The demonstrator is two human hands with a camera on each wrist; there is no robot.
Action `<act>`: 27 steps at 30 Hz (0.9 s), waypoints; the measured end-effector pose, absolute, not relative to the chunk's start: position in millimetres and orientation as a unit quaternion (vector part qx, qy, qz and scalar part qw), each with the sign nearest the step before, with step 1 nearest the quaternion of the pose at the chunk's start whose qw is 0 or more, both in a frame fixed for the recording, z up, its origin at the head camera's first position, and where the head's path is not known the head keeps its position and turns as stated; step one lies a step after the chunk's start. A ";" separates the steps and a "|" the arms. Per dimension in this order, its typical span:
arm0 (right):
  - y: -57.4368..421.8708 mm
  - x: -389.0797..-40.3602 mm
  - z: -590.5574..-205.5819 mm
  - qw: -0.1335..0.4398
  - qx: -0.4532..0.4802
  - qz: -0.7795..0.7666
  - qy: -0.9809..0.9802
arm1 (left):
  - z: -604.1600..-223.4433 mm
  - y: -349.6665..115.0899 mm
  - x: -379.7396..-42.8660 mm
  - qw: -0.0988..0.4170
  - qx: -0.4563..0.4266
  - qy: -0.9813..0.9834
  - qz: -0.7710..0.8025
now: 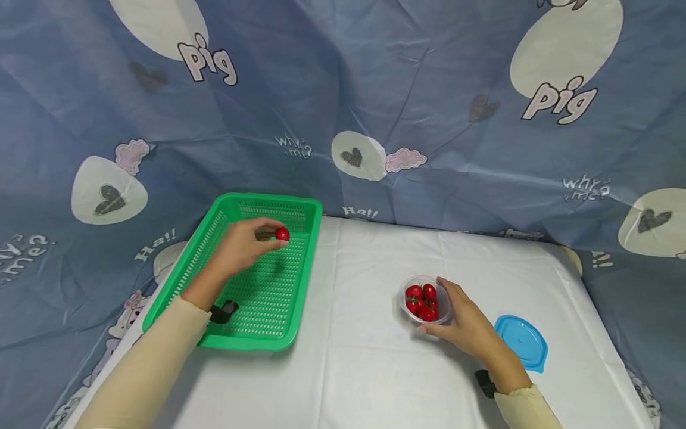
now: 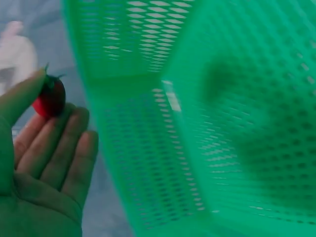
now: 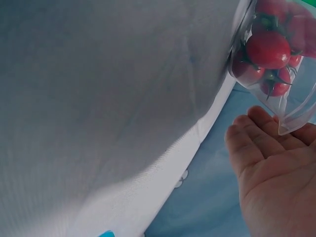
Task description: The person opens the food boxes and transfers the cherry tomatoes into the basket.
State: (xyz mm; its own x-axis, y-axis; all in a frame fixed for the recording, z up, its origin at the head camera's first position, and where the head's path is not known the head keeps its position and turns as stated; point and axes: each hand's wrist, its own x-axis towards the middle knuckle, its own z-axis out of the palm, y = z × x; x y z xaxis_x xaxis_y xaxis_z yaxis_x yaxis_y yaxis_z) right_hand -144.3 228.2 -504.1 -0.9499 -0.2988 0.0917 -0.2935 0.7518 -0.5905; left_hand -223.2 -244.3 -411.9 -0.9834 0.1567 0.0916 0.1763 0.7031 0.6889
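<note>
Pinching left hand [image 1: 243, 245]: oval red tomato [image 1: 283, 233], above rectangular green-plastic basket [image 1: 262, 316]
Gripping right hand [image 1: 468, 322]: round clear-plastic tub [image 1: 443, 305], basket's right

Left hand [image 1: 242, 245] in a thumb-and-finger pinch, right hand [image 1: 467, 325] with thumb and fingers apart

Your left sleeve [image 1: 155, 363] is plain, pale cream and long; your right sleeve [image 1: 527, 408] matches, its edge creased. You wear one small black device [image 1: 224, 311] at the left wrist, another black device [image 1: 485, 384] at the right.
</note>
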 end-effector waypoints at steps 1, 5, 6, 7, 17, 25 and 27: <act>228.1 -144.3 -504.3 0.005 -0.157 -0.316 0.936 | -416.7 -246.0 -228.4 -0.002 -0.093 -0.922 -0.376; 227.8 -144.7 -505.8 0.010 -0.156 -0.318 0.935 | -433.3 -252.3 -246.2 -0.046 -0.104 -0.919 -0.376; 227.8 -144.8 -506.4 0.010 -0.156 -0.317 0.935 | -436.0 -253.2 -249.7 -0.052 -0.107 -0.920 -0.374; 227.9 -144.7 -506.8 0.011 -0.155 -0.318 0.935 | -438.6 -254.1 -253.4 -0.056 -0.111 -0.920 -0.371; 226.5 -143.4 -508.3 0.017 -0.151 -0.321 0.935 | -460.4 -255.9 -272.4 -0.104 -0.119 -0.929 -0.336; 227.5 -143.5 -505.0 0.006 -0.149 -0.316 0.937 | -472.3 -256.3 -277.1 -0.110 -0.138 -0.933 -0.313; 227.8 -143.9 -504.5 0.004 -0.149 -0.317 0.937 | -473.1 -256.6 -278.3 -0.115 -0.137 -0.932 -0.314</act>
